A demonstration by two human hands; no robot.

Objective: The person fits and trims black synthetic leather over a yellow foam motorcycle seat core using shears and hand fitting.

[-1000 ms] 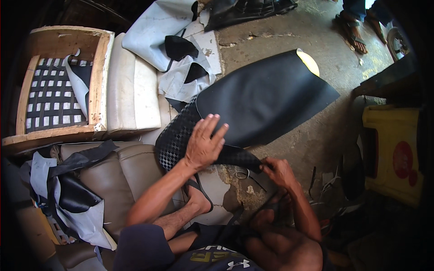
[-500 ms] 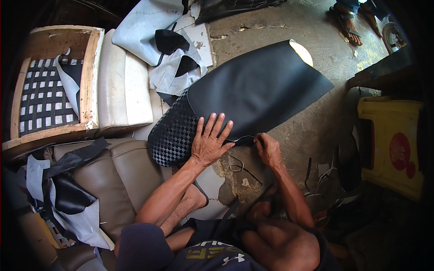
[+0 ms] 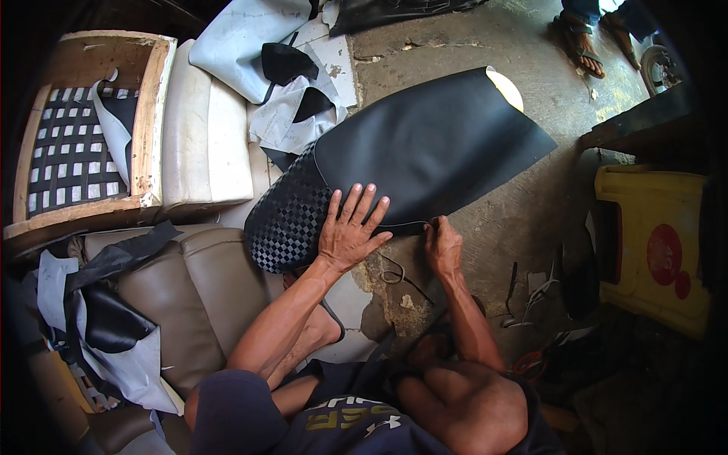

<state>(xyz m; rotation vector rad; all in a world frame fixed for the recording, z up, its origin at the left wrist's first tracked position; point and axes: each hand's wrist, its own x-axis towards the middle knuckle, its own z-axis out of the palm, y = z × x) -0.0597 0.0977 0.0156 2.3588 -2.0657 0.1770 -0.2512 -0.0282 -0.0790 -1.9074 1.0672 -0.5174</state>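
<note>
A long seat lies in front of me under a black seat cover [image 3: 425, 129]. The cover is smooth over most of its length and has a checkered section [image 3: 284, 235] at the near left end. Cream foam [image 3: 505, 89] shows at its far right end. My left hand [image 3: 347, 233] rests flat on the cover near the checkered seam, fingers spread. At the cover's near edge, the fingers of my right hand [image 3: 446, 246] are pinched together on that edge. A thin pale line [image 3: 406, 224] runs along the edge between my hands.
A wooden frame with woven straps [image 3: 80, 152] and a white cushion [image 3: 216, 129] stand at left, above a brown cushion [image 3: 178, 288]. Material scraps [image 3: 292, 117] lie beyond the seat. A yellow plastic stool [image 3: 652, 250] is at right. Another person's foot [image 3: 582, 49] shows far right.
My right hand has risen slightly and closed more tightly at the cover's edge, and the pale line looks straighter. My left hand stays flat on the cover.
</note>
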